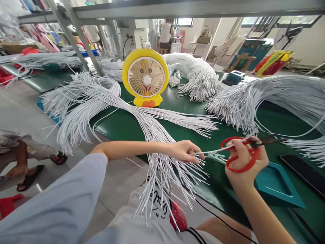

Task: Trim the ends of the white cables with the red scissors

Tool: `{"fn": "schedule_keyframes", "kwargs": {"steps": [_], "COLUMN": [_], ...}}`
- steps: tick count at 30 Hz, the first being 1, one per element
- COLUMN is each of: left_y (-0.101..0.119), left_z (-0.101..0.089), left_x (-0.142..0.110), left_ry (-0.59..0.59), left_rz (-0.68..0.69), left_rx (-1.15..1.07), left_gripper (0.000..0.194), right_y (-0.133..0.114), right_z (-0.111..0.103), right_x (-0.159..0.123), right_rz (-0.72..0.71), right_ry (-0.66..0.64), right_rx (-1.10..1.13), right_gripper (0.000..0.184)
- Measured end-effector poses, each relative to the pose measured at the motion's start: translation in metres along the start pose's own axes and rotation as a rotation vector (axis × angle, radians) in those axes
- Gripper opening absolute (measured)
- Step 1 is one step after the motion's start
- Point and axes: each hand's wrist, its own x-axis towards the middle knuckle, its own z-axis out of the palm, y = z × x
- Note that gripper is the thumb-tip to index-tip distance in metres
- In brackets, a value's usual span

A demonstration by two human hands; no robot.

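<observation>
Between left grip and right grip — 1 white cord.

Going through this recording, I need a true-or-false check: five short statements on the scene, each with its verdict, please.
1. The right hand holds red-handled scissors. True.
2. The left hand holds pliers. False: it pinches a thin white strand.
3. A bundle of white strands overhangs the edge of the green table. True.
4. The fan has a blue rim. False: its rim is yellow.
5. The teal tray lies to the right of the fan in the picture. True.
</observation>
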Motion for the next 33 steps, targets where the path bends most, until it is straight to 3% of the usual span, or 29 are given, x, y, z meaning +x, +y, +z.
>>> {"fn": "schedule_keyframes", "kwargs": {"steps": [2, 5, 9, 11, 14, 17, 19, 21, 23, 26, 27, 29, 33], "left_y": [0.008, 0.019, 0.027, 0.023, 0.008, -0.006, -0.01, -0.008, -0.003, 0.004, 0.005, 0.01, 0.022], "left_z": [-0.021, -0.065, -0.126, -0.145, -0.154, -0.146, -0.137, -0.124, -0.106, -0.071, -0.059, -0.035, 0.002], "left_x": [-0.015, -0.039, -0.062, -0.069, -0.081, -0.097, -0.11, -0.123, -0.134, -0.141, -0.141, -0.139, -0.137], "left_ry": [-0.074, 0.059, 0.175, 0.205, 0.176, 0.14, 0.164, 0.165, 0.099, -0.037, -0.033, -0.004, -0.035], "left_rz": [-0.041, -0.05, -0.036, -0.025, -0.023, 0.0, 0.037, 0.069, 0.095, 0.136, 0.132, 0.142, 0.278], "left_rx": [0.074, 0.36, 0.544, 0.633, 0.745, 0.851, 0.919, 0.963, 0.977, 0.972, 0.954, 0.892, 0.805], "left_gripper": [0.042, 0.035, 0.027, 0.022, 0.02, 0.025, 0.028, 0.029, 0.027, 0.026, 0.028, 0.031, 0.027], "right_y": [0.0, 0.0, 0.0, -0.001, -0.007, -0.016, -0.021, -0.024, -0.023, -0.017, -0.016, -0.014, -0.018], "right_z": [-0.001, -0.003, -0.004, -0.004, -0.004, -0.008, -0.013, -0.017, -0.022, -0.026, -0.027, -0.026, -0.019], "right_x": [0.005, 0.012, 0.014, 0.015, 0.018, 0.022, 0.024, 0.025, 0.025, 0.026, 0.026, 0.026, 0.025], "right_rz": [0.0, -0.02, -0.011, -0.007, 0.002, 0.07, 0.213, 0.398, 0.529, 0.629, 0.666, 0.723, 0.676], "right_ry": [0.102, 0.203, 0.22, 0.229, 0.254, 0.208, 0.071, -0.133, -0.306, -0.438, -0.475, -0.496, -0.298], "right_rx": [0.028, 0.056, 0.092, 0.121, 0.186, 0.262, 0.304, 0.343, 0.359, 0.318, 0.303, 0.294, 0.38], "right_gripper": [0.029, 0.03, 0.03, 0.03, 0.03, 0.023, 0.019, 0.026, 0.035, 0.047, 0.052, 0.059, 0.052]}}
